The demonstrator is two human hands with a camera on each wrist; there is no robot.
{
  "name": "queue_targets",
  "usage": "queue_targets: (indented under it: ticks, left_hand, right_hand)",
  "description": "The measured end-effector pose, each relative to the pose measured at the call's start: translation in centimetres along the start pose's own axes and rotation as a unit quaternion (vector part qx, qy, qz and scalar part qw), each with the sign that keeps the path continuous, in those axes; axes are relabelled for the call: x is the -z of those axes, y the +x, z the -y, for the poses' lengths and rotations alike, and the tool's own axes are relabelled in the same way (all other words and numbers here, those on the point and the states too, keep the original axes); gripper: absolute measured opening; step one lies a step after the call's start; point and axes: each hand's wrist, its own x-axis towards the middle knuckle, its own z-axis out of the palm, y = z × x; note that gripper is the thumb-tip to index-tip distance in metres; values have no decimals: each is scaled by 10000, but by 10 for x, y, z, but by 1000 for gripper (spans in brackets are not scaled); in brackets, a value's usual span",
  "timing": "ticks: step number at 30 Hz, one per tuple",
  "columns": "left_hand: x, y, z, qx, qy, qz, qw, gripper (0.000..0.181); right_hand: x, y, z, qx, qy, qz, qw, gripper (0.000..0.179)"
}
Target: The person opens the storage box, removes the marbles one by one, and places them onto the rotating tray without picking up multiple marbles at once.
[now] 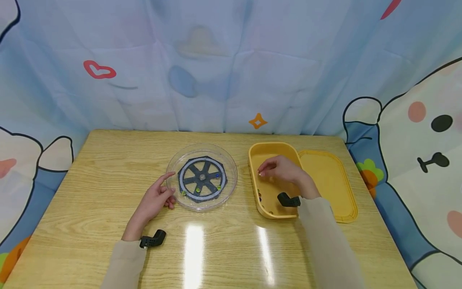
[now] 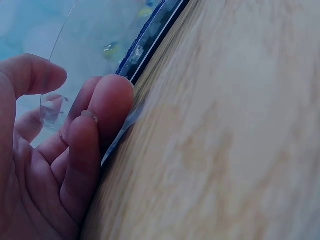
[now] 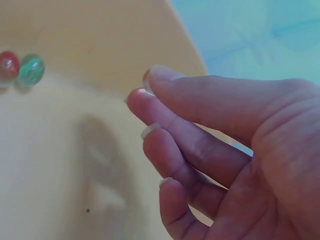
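My left hand (image 1: 154,199) holds the near-left rim of a round clear dish (image 1: 231,188). In the left wrist view, the dish's thin edge runs between its digits. Inside the dish lies a dark wheel-shaped board (image 1: 193,169) with a pale ring and spokes. Yellow-green marbles (image 1: 198,190) and a blue marble (image 1: 217,176) sit on it. My right hand (image 1: 281,170) is over a yellow box (image 1: 254,188), thumb and index finger pinching a small glass marble (image 3: 146,83), mostly hidden by the thumb. A red marble (image 3: 9,65) and a green marble (image 3: 31,70) lie in the box.
A yellow lid (image 1: 328,180) lies flat against the right side of the box. More small marbles (image 1: 260,196) rest along the box's left wall. The wooden table (image 1: 108,168) ends at a patterned curtain (image 1: 223,80) behind.
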Motion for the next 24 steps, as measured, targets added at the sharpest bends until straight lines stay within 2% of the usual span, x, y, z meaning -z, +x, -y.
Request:
queue_targets:
  ticks: [8,14,18,22,24]
  left_hand:
    - [0,1,1,52,-78,10,10000,54]
    - [0,0,-2,123,-95,13,9999,55]
    - [-1,-5,-14,129,-15,30,9999,54]
    - [-3,-11,-30,137,34,32,9999,53]
    - [-4,-12,-32,131,38,37,9999,53]
  right_hand:
    - [-1,-9,13,239,5,-640,9977,17]
    - [-10,-10,28,746,-266,-1068,9911,17]
    - [-20,-9,44,873,-206,-1202,9887,15]
    - [-33,-6,60,963,69,-1253,9874,14]
    - [-39,-4,67,1056,174,-1250,9864,14]
